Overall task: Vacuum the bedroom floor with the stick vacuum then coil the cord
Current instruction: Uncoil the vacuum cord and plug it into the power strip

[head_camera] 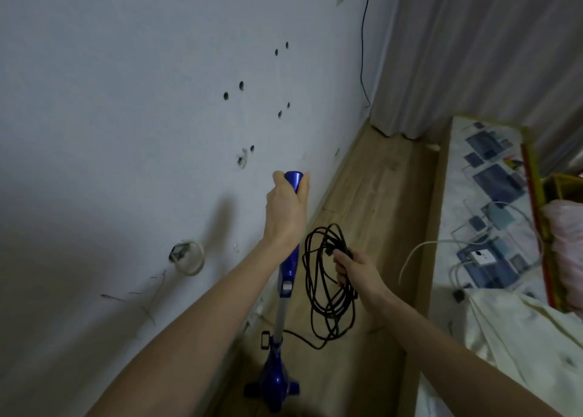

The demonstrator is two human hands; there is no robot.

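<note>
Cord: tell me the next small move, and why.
Probably gather the last slack into the coil. The right hand already grips the black cord in hanging loops, yet one strand still trails down to the base of the stick vacuum, which the left hand holds upright by its handle near the wall.

We cannot read any words, numbers or brand names here. The blue stick vacuum (285,277) has a small gray patch with thin lines on it, but we see no letters there. The little white box (482,256) on the bed (492,195) has a dark mark on it, too small and blurry for us to read. The bed cover shows only blue squares, no writing.
</note>
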